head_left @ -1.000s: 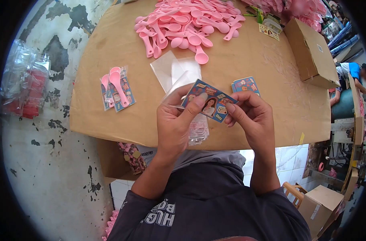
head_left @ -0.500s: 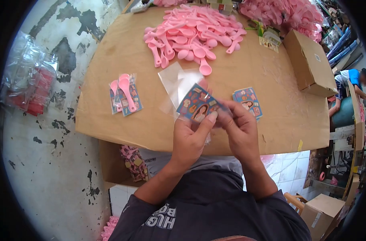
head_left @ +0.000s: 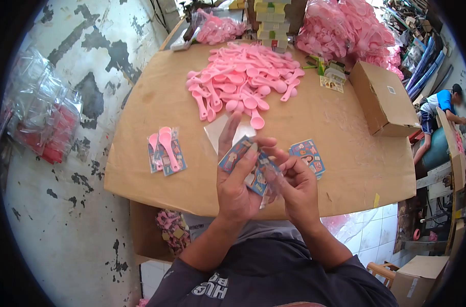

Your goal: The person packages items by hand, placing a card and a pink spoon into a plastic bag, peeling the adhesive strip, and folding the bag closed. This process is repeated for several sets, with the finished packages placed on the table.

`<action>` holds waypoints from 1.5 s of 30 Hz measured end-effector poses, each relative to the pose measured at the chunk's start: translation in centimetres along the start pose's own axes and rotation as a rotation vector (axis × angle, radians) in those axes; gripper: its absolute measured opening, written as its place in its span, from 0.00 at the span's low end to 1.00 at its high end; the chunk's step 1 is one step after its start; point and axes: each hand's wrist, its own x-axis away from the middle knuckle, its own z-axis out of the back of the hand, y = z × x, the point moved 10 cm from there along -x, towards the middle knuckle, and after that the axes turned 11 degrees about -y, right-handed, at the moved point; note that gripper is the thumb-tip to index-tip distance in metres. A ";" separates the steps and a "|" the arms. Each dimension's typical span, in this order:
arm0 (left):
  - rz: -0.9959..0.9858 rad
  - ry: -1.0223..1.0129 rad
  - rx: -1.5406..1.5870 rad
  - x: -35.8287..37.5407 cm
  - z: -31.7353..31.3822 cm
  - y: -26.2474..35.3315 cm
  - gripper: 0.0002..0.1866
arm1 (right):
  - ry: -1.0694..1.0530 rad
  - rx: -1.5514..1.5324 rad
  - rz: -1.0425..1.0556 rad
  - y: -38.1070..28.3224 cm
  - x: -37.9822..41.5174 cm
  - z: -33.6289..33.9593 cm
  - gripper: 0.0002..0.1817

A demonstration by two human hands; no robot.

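Observation:
My left hand (head_left: 238,192) is closed on a blue printed card (head_left: 231,159), thumb across its face and index finger extended upward. At the card's lower right, my right hand (head_left: 300,192) pinches a clear plastic bag (head_left: 273,185) that appears to surround the card; how far in the card sits is hard to see. Behind my left hand lie clear flat bags (head_left: 216,134). A stack of similar blue cards (head_left: 308,153) rests beyond my right hand. On the left, pink spoons (head_left: 166,140) lie on bagged cards (head_left: 178,157).
A big heap of pink spoons (head_left: 243,77) covers the table's (head_left: 136,153) far part. A cardboard box (head_left: 381,100) stands at right, with bulging bags of spoons (head_left: 330,30) behind it. Plastic packs (head_left: 38,107) hang at the left wall. Another person (head_left: 442,110) works at far right.
The view has tilted up, showing more of the far table. My left index finger has straightened, the card has turned in my hands, and my right fingers have shifted on the plastic.

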 end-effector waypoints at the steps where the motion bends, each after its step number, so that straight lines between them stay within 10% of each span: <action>1: -0.006 -0.030 0.012 -0.2 -0.3 -0.1 0.34 | 0.021 0.007 -0.012 -0.2 0.0 0.1 0.08; 16: -0.020 -0.026 0.044 -0.6 1.0 0.1 0.35 | -0.058 0.063 -0.215 1.0 -1.0 -1.2 0.16; 25: 0.082 -0.104 0.066 0.1 0.8 -1.4 0.35 | 0.022 0.290 0.081 -0.5 -1.2 -1.0 0.26; 30: 0.191 0.194 0.035 1.0 4.5 -1.1 0.25 | -0.167 1.161 0.588 -6.2 0.7 -5.4 0.21; 34: 0.126 0.260 0.120 1.4 7.3 1.0 0.19 | -0.399 1.176 0.525 -7.0 0.4 -6.4 0.15; 45: 0.125 0.291 -0.006 3.5 8.3 2.5 0.28 | -0.205 1.303 0.002 -4.6 -15.9 8.0 0.16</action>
